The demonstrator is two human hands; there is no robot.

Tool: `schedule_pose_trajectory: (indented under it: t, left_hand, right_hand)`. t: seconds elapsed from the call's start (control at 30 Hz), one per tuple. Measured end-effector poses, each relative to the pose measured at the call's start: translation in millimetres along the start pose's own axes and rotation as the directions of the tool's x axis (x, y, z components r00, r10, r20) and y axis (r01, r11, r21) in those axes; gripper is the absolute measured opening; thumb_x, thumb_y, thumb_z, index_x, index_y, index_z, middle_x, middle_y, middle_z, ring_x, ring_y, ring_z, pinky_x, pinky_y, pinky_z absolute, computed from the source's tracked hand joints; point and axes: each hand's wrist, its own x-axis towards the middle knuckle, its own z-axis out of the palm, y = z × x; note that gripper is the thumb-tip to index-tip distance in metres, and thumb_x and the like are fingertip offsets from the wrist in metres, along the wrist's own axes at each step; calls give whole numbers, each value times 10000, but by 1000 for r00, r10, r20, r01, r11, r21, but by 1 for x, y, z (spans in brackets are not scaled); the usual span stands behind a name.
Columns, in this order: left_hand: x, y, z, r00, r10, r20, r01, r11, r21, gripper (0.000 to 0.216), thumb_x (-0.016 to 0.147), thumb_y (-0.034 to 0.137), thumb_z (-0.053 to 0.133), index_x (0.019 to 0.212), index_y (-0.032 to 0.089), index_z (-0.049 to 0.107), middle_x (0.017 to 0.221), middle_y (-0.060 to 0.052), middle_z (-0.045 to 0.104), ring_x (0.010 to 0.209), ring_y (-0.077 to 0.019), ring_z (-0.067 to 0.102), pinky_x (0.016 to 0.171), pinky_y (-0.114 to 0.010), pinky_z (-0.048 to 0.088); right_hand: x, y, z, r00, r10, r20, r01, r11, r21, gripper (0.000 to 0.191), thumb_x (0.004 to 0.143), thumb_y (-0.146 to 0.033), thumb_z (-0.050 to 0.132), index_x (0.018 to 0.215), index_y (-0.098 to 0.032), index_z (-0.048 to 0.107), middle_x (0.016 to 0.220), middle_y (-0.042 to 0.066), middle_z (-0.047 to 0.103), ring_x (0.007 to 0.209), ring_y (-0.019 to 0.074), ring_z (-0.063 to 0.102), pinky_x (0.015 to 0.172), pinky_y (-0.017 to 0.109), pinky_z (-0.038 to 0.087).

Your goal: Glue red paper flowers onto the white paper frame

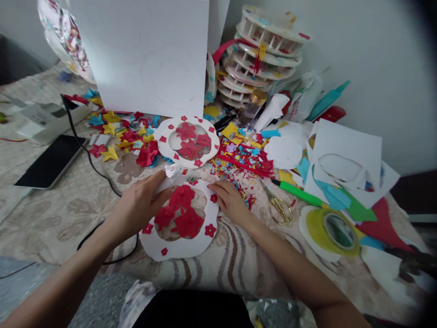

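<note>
My left hand (pixel 138 200) is closed around a white glue gun (pixel 173 172), whose body is partly hidden by the fingers. Below it lies a scalloped white ring (pixel 186 250) with small red paper flowers along its rim and large red flowers (pixel 187 222) in its clear centre. At the ring's upper right edge, my right hand (pixel 230 200) has its fingers together, gripping the rim; the fingertips hide any small piece there. A similar decorated ring (pixel 163 150) lies just behind, against a pile of cut paper flowers (pixel 128 134).
Golden scissors (pixel 280 210), a green-handled cutter (pixel 300 193) and yellow tape (pixel 312 228) lie right. A phone (pixel 51 161) and black cord (pixel 94 168) are left. A white board (pixel 146 59) and a tiered stack (pixel 262 59) stand behind. Paper scraps (pixel 239 157) cover the cloth.
</note>
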Motion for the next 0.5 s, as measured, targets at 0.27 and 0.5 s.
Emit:
schedule_pose_trajectory:
  t: [0.27,0.5]
  left_hand:
    - [-5,-4,-3,1000,-30,4,30,999,-13,236,856,394,420,940,189,500,725,-19,553,643,-161,530,593,-269,365]
    - [-8,-5,-5,997,-75,19,75,997,-24,215,852,403,416,878,198,471,684,2,520,601,-141,501,575,-254,333]
  right_hand:
    - [3,-1,0,1000,-15,6,16,1000,-24,400,840,-65,413,1198,-184,547,1095,117,550,1036,232,492,915,425,447]
    - [1,-1,2,999,7,-35,-5,999,42,418,847,-66,403,1228,-204,507,1153,111,552,1099,226,487,962,446,421]
